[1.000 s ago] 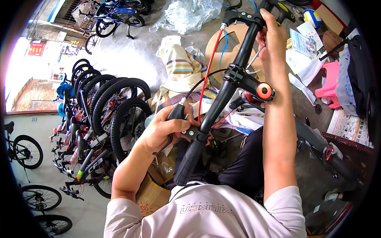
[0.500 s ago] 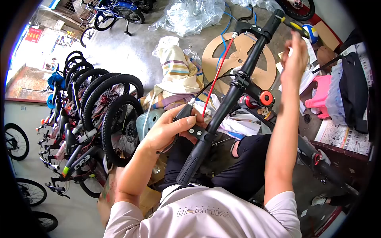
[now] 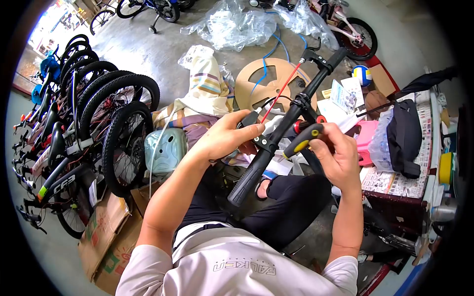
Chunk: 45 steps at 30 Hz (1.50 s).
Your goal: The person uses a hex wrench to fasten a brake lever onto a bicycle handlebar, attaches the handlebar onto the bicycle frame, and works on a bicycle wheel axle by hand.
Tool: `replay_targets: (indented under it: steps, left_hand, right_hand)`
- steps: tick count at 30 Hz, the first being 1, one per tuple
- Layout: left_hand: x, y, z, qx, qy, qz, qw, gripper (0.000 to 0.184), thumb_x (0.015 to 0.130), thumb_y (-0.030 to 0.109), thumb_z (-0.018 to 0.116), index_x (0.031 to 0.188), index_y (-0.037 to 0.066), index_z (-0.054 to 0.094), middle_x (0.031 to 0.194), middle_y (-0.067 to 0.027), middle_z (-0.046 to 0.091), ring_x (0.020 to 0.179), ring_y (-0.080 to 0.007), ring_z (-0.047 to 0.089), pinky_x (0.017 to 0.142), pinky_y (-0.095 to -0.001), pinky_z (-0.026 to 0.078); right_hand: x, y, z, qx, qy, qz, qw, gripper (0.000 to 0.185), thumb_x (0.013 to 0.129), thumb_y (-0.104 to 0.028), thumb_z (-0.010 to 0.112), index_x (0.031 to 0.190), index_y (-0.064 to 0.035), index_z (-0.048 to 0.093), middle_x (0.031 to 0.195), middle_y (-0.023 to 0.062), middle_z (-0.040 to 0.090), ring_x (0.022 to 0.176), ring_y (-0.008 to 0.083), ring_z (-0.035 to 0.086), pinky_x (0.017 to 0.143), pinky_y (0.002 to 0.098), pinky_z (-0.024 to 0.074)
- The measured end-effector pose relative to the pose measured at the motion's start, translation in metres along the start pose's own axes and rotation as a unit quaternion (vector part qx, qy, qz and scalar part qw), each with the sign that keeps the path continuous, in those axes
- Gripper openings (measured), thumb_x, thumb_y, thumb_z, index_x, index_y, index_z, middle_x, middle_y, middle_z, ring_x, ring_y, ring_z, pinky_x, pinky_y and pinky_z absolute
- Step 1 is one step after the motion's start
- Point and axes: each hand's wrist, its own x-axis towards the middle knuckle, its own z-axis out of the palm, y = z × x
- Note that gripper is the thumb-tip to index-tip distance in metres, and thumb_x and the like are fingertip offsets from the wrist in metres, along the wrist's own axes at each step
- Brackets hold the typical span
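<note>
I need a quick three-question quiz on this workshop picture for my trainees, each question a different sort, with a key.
1. Multiple choice: What colours is the handle of the tool in the right hand?
a) green and white
b) yellow and black
c) red and blue

2. True or false: The ball rests on top of the cardboard disc.

3. Short answer: Which hand holds the nearer brake lever on the handlebar?

Key:
1. b
2. False; it lies apart, to the disc's right in the picture.
3. The left hand.
</note>
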Motion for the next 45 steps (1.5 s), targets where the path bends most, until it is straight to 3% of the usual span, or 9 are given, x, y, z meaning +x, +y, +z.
replay_targets:
  steps: [2, 5, 10, 13, 21, 26, 33, 38, 45]
  left_hand:
    - [0.0, 0.0, 0.002, -0.009, -0.001, 0.012, 1.0, 0.04, 0.095, 0.035, 0.069, 0.114, 0.0, 0.062, 0.087, -0.0038, 0.066, 0.067, -0.013, 0.068, 0.064, -0.0258, 0.053]
    - [0.003, -0.006, 0.001, -0.01, 0.019, 0.019, 1.0, 0.041, 0.095, 0.034, 0.07, 0.113, -0.001, 0.061, 0.079, -0.0042, 0.067, 0.067, -0.0132, 0.069, 0.063, -0.0272, 0.054]
    - [0.004, -0.004, -0.002, -0.014, -0.015, 0.038, 0.999, 0.042, 0.095, 0.035, 0.069, 0.113, -0.002, 0.06, 0.079, -0.0065, 0.068, 0.065, -0.0137, 0.069, 0.061, -0.027, 0.055]
    - [0.008, -0.009, -0.003, -0.005, -0.016, 0.051, 0.999, 0.042, 0.095, 0.035, 0.069, 0.113, -0.002, 0.06, 0.08, -0.0072, 0.069, 0.065, -0.0141, 0.07, 0.061, -0.0271, 0.056]
    - [0.005, -0.005, -0.003, 0.003, -0.018, 0.045, 0.999, 0.04, 0.095, 0.035, 0.068, 0.11, -0.001, 0.062, 0.082, -0.0082, 0.07, 0.068, -0.0144, 0.071, 0.062, -0.0269, 0.057]
    - [0.006, -0.006, -0.002, 0.005, -0.013, 0.043, 0.999, 0.04, 0.095, 0.035, 0.068, 0.109, -0.001, 0.062, 0.079, -0.0074, 0.069, 0.066, -0.0141, 0.07, 0.062, -0.0267, 0.056]
    - [0.004, -0.004, -0.002, -0.003, -0.014, 0.05, 0.999, 0.044, 0.093, 0.038, 0.07, 0.111, -0.002, 0.062, 0.077, -0.0074, 0.069, 0.065, -0.0137, 0.069, 0.061, -0.0264, 0.056]
    - [0.007, -0.006, -0.002, 0.008, -0.011, 0.057, 0.998, 0.045, 0.094, 0.038, 0.07, 0.111, -0.002, 0.062, 0.078, -0.007, 0.068, 0.066, -0.0135, 0.069, 0.062, -0.0268, 0.056]
    - [0.01, -0.011, -0.001, 0.007, -0.003, 0.056, 0.998, 0.045, 0.094, 0.036, 0.07, 0.114, -0.003, 0.062, 0.084, -0.0077, 0.067, 0.067, -0.013, 0.068, 0.062, -0.0273, 0.056]
  right_hand:
    - [0.0, -0.01, 0.006, -0.008, 0.0, -0.016, 1.0, 0.018, 0.094, -0.013, 0.07, 0.107, -0.0026, 0.065, 0.071, 0.0046, 0.062, 0.059, 0.0082, 0.054, 0.056, 0.0251, 0.0428]
    - [0.001, -0.016, 0.016, -0.029, 0.077, -0.078, 0.994, 0.021, 0.092, -0.013, 0.073, 0.108, -0.0034, 0.064, 0.078, 0.0068, 0.067, 0.064, 0.0149, 0.063, 0.061, 0.0277, 0.0493]
    - [0.0, -0.03, 0.019, -0.081, 0.057, -0.049, 0.994, 0.023, 0.089, -0.013, 0.075, 0.108, -0.005, 0.065, 0.082, 0.0067, 0.066, 0.067, 0.0181, 0.065, 0.06, 0.0313, 0.0497]
    - [0.002, -0.033, 0.026, -0.143, 0.056, -0.103, 0.983, 0.024, 0.087, -0.016, 0.076, 0.106, -0.0058, 0.066, 0.082, 0.0087, 0.067, 0.068, 0.0256, 0.066, 0.06, 0.0343, 0.0506]
    - [0.007, -0.039, 0.026, -0.191, 0.051, -0.145, 0.969, 0.026, 0.084, -0.019, 0.077, 0.105, -0.0077, 0.067, 0.085, 0.0071, 0.066, 0.071, 0.0271, 0.066, 0.061, 0.0362, 0.0506]
    - [0.017, -0.043, 0.016, -0.282, 0.019, -0.227, 0.932, 0.028, 0.08, -0.023, 0.079, 0.103, -0.0108, 0.068, 0.084, 0.005, 0.065, 0.071, 0.0274, 0.062, 0.068, 0.038, 0.0483]
    - [0.019, -0.059, 0.021, -0.259, 0.032, -0.184, 0.948, 0.037, 0.078, -0.02, 0.08, 0.112, -0.0116, 0.067, 0.078, 0.0031, 0.062, 0.071, 0.0254, 0.06, 0.068, 0.0388, 0.0449]
    - [0.019, -0.065, 0.022, -0.296, 0.049, -0.172, 0.938, 0.056, 0.074, -0.014, 0.08, 0.127, -0.0094, 0.061, 0.072, 0.0037, 0.06, 0.066, 0.022, 0.059, 0.069, 0.0362, 0.0424]
    - [0.019, -0.066, 0.023, -0.312, 0.047, -0.166, 0.934, 0.06, 0.076, -0.016, 0.079, 0.13, -0.0081, 0.056, 0.073, 0.0023, 0.058, 0.072, 0.0241, 0.058, 0.07, 0.0387, 0.0417]
